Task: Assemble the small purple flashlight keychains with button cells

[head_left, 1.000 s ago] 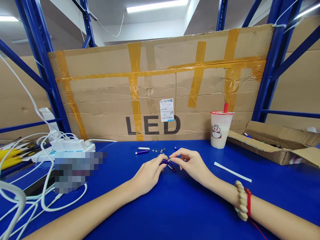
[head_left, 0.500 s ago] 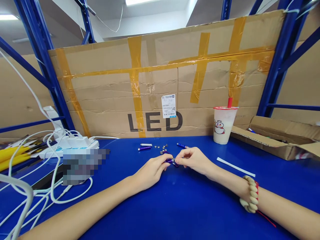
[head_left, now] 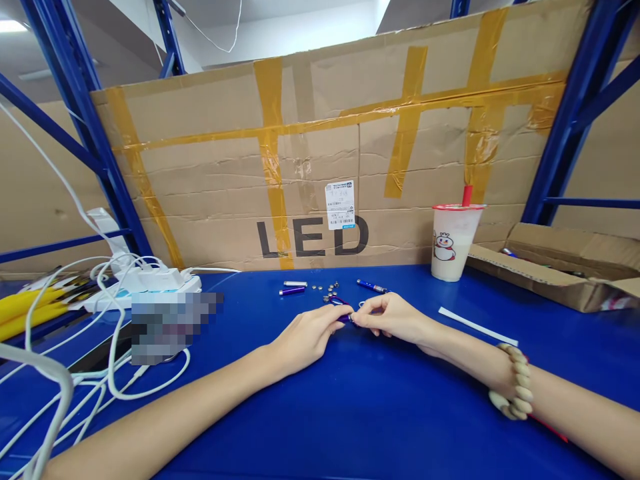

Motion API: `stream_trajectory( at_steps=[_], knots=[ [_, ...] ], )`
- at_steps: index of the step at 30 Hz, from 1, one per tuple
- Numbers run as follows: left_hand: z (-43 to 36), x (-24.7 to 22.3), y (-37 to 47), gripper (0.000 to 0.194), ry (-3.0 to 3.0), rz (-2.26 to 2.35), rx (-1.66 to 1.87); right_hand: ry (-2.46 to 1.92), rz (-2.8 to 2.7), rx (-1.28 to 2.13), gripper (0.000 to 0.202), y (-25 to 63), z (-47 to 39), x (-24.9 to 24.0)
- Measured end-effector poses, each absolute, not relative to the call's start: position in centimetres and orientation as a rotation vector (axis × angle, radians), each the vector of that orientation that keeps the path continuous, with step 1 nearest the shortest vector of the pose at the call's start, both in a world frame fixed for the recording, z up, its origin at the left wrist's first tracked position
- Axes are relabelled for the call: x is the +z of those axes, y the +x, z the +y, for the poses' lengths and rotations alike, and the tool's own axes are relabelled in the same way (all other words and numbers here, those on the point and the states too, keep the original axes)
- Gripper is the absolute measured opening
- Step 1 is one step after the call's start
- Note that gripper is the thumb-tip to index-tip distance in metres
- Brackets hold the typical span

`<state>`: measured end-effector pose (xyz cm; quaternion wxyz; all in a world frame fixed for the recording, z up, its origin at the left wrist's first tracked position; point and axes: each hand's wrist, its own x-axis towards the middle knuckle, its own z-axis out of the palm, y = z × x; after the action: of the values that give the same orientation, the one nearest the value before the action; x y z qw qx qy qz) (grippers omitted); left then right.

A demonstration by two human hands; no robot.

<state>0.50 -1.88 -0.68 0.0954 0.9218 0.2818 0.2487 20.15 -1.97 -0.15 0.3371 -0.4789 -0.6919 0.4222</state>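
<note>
My left hand (head_left: 303, 339) is closed on a small purple metal tube (head_left: 345, 319), most of it covered by the fingers. At the tube's right end, the thumb and fingertips of my right hand (head_left: 395, 320) pinch together; whatever is between them is too small to name. Just beyond the hands lie several button cells (head_left: 331, 293) and a dark purple piece (head_left: 339, 301), partly hidden. A second purple tube (head_left: 293, 291) and a silver cylinder (head_left: 295, 284) rest side by side to the left. Behind my right hand is a blue pen-shaped tube (head_left: 371, 286).
A lidded drink cup (head_left: 454, 243) stands at the back right beside an open cardboard box (head_left: 555, 267). A white strip (head_left: 477, 326) lies near my right forearm. White cables (head_left: 107, 373) and a power strip (head_left: 150, 287) crowd the left. Cardboard (head_left: 225, 200) walls the back.
The camera view has shifted slightly. My right fingers have closed in against the tube's end, where a bit of silver showed before. The blue pen-shaped tube is now more exposed.
</note>
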Motion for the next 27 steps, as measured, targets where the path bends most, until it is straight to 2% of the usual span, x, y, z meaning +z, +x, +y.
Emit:
stream_trajectory(
  at_steps=[9, 19, 22, 27],
  knots=[
    [-1.8, -0.8, 0.6, 0.035, 2.729, 0.940, 0.718, -1.295, -1.749, 1.181, 0.040, 19.8, -2.3, 0.3],
    [-1.9, -0.5, 0.8, 0.035, 2.649, 1.137, 0.679, -1.273, -1.746, 1.083, 0.042, 19.4, -2.1, -0.2],
    [-1.9, -0.3, 0.9, 0.034, 2.569, 1.210, 0.685, -1.158, -1.759, 0.936, 0.038, 19.5, -1.7, -0.5],
    [-1.8, -0.1, 0.9, 0.033, 2.494, 1.255, 0.668, -1.030, -1.839, 0.477, 0.031, 19.9, -1.4, -0.7]
  ],
)
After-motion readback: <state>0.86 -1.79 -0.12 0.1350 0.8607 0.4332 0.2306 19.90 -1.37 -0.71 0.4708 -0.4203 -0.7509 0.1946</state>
